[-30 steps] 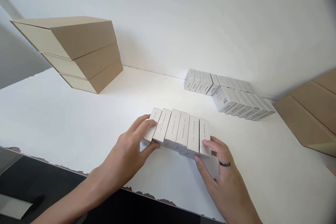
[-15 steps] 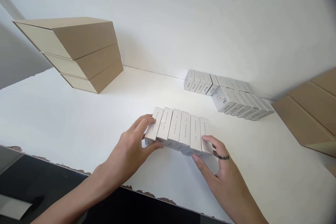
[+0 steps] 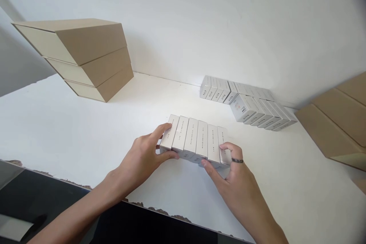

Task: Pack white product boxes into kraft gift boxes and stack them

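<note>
A row of several small white boxes (image 3: 191, 137) stands side by side on the white table, with lines of small dark print on their narrow top faces. My left hand (image 3: 143, 152) grips the row's left end, thumb along the near side and index finger on the top. At the right end, my right hand (image 3: 236, 175), with a dark ring on one finger, clasps the row, its thumb against the near face and index finger bent over the last box. The fingers behind both ends are partly hidden.
More white boxes (image 3: 217, 88) line the back wall, and another group of white boxes (image 3: 261, 112) sits in front of them. A stack of brown cartons (image 3: 94, 51) stands at the left. Brown cardboard (image 3: 337, 118) is at the right. The table's front edge (image 3: 160, 211) is chipped.
My right hand has shifted slightly left, its thumb further along the near face. The boxes in the row sit a little closer together and slightly further back.
</note>
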`<state>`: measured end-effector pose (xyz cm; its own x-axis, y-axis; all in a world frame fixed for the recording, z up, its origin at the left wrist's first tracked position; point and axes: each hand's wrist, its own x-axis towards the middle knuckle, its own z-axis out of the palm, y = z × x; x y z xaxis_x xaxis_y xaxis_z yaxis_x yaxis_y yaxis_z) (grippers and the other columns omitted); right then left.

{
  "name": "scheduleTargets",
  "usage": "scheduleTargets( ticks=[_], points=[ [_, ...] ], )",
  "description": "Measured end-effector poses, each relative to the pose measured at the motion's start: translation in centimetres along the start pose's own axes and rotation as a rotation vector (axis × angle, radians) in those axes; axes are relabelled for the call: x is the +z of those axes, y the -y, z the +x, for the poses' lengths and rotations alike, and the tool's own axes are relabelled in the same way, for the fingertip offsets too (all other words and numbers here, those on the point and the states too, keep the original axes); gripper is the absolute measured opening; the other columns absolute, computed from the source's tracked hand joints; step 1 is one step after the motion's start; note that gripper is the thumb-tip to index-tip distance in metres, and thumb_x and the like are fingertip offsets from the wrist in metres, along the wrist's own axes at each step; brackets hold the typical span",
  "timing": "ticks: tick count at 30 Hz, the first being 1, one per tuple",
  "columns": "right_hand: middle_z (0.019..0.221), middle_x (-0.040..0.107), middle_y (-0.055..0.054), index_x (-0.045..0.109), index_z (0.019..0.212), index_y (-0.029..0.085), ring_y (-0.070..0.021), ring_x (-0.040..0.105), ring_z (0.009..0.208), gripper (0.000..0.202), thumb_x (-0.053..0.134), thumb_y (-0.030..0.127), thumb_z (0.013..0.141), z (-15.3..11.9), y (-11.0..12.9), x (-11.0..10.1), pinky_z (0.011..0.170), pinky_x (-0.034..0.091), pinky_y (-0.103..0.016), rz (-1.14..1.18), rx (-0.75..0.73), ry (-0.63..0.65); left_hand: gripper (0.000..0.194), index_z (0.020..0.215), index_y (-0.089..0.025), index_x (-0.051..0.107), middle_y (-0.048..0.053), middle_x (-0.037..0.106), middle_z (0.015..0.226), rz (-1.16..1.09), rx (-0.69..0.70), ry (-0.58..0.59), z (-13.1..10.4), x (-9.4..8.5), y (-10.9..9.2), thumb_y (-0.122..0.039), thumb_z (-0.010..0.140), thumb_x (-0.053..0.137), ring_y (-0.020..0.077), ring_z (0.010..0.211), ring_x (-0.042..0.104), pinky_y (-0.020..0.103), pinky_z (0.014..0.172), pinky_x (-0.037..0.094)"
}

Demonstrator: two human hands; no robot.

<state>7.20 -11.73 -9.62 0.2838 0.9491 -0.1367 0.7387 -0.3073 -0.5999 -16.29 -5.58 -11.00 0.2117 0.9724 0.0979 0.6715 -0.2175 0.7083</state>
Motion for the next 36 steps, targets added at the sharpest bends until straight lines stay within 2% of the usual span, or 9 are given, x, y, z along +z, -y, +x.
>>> scheduleTargets(
  ticks=[8, 12, 16, 20, 23, 27, 29, 33, 36],
  points=[
    [0.069, 0.063, 0.003, 0.042, 0.108, 0.028, -0.0211, 0.06, 0.055, 0.042, 0.051, 0.061, 0.084, -0.9, 2.3, -0.5, 0.053, 0.043, -0.031, -0.049, 0.055, -0.101, 0.074, 0.134, -0.04, 0.041, 0.004, 0.055, 0.139, -0.166, -0.041, 0.184, 0.3, -1.1, -0.1, -0.064, 0.073, 0.076, 0.0324, 0.126, 0.054, 0.048, 0.092, 0.059],
    [0.07, 0.063, 0.002, 0.041, 0.108, 0.028, -0.0209, 0.059, 0.055, 0.041, 0.051, 0.06, 0.084, -0.9, 2.6, -1.0, 0.053, 0.043, -0.032, -0.018, 0.088, -0.063, 0.069, 0.129, -0.039, 0.041, 0.003, 0.053, 0.139, -0.293, -0.059, 0.278, 1.1, -2.0, -0.2, -0.062, 0.075, 0.076, 0.0291, 0.132, 0.049, 0.047, 0.1, 0.054],
    [0.105, 0.067, -0.004, 0.032, 0.128, 0.032, -0.0257, 0.066, 0.081, 0.06, 0.053, 0.068, 0.084, -0.7, 1.8, -0.9, 0.068, 0.052, -0.039, 0.128, 0.077, -0.031, 0.059, 0.123, -0.031, 0.045, 0.008, 0.05, 0.139, -0.418, -0.109, 0.293, 2.5, -2.3, -0.5, -0.069, 0.081, 0.064, 0.0318, 0.134, 0.046, 0.049, 0.099, 0.053],
    [0.151, 0.041, -0.009, 0.01, 0.143, 0.039, -0.0294, 0.053, 0.127, 0.091, 0.064, 0.072, 0.077, -0.7, 0.3, -0.2, 0.096, 0.051, -0.047, 0.358, -0.001, 0.003, 0.053, 0.12, -0.031, 0.047, 0.009, 0.047, 0.141, -0.386, -0.139, 0.251, 2.9, -2.3, -1.1, -0.071, 0.086, 0.054, 0.0327, 0.135, 0.045, 0.053, 0.1, 0.05],
    [0.157, 0.031, -0.008, 0.015, 0.14, 0.039, -0.0288, 0.047, 0.133, 0.082, 0.059, 0.074, 0.08, 0.0, -1.2, -0.5, 0.099, 0.05, -0.047, 0.403, -0.034, 0.001, 0.054, 0.126, -0.035, 0.043, 0.007, 0.047, 0.142, -0.382, -0.142, 0.256, 2.6, -2.2, -1.1, -0.071, 0.087, 0.055, 0.0305, 0.132, 0.048, 0.051, 0.101, 0.051],
    [0.141, 0.049, -0.014, 0.026, 0.133, 0.028, -0.0272, 0.06, 0.115, 0.066, 0.043, 0.074, 0.088, 3.9, -2.9, -3.1, 0.09, 0.054, -0.042, 0.193, -0.099, -0.308, 0.06, 0.133, -0.045, 0.038, 0.002, 0.051, 0.141, -0.296, -0.146, 0.192, 1.9, -2.0, -0.6, -0.074, 0.084, 0.055, 0.03, 0.132, 0.049, 0.051, 0.1, 0.052],
    [0.139, 0.047, -0.018, 0.031, 0.132, 0.021, -0.0294, 0.059, 0.112, 0.064, 0.041, 0.069, 0.091, 7.0, -3.7, -4.6, 0.088, 0.053, -0.044, 0.067, -0.084, -0.444, 0.062, 0.135, -0.048, 0.035, 0.001, 0.05, 0.143, -0.228, -0.164, 0.157, 1.5, -1.8, -0.6, -0.075, 0.083, 0.054, 0.0315, 0.133, 0.049, 0.054, 0.098, 0.053],
    [0.135, 0.043, -0.023, 0.042, 0.129, 0.01, -0.0365, 0.041, 0.126, 0.056, 0.045, 0.052, 0.093, 12.9, -4.6, -5.8, 0.103, 0.039, -0.05, -0.168, -0.068, -0.581, 0.066, 0.139, -0.044, 0.029, 0.002, 0.036, 0.155, -0.052, -0.07, 0.02, 0.4, -1.1, -0.9, -0.072, 0.084, 0.054, 0.0362, 0.131, 0.05, 0.06, 0.096, 0.053],
    [0.124, 0.046, -0.023, 0.049, 0.123, 0.007, -0.0369, 0.039, 0.12, 0.052, 0.055, 0.046, 0.09, 15.5, -4.8, -5.3, 0.102, 0.035, -0.049, -0.336, -0.064, -0.638, 0.066, 0.136, -0.036, 0.031, 0.005, 0.026, 0.16, 0.055, 0.027, -0.126, -0.6, -0.7, -0.7, -0.069, 0.084, 0.055, 0.0392, 0.13, 0.05, 0.063, 0.095, 0.053]
  ],
)
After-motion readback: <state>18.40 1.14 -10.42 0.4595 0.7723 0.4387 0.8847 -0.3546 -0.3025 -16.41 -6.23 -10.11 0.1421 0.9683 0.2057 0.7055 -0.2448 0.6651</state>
